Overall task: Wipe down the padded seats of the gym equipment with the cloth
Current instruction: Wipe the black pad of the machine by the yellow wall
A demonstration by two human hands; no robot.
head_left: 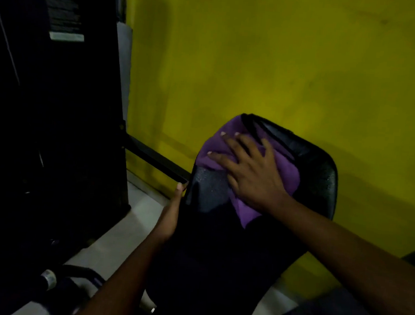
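right hand (252, 171) flat on the purple cloth (285, 168), palm down, fingers (222, 159) straight and spread wide, pressing it onto the black seat (311, 175). cloth sits on the upper half of the pad, draped over its top-left corner, with a tail running down past the wrist. bare pad shows right of the cloth and just below the fingers, with a speckled sheen.

left hand (169, 216) lies along the seat's left edge, touching it. one fingertip shows at the top; the rest is hidden against the pad, so cannot tell whether it grips or just rests there.

seat's lower half is in deep shadow. yellow wall (283, 64) behind, dark machine frame (55, 120) at left, black bar (156, 160) runs from the frame to the seat's left side. pale floor (120, 237) below.
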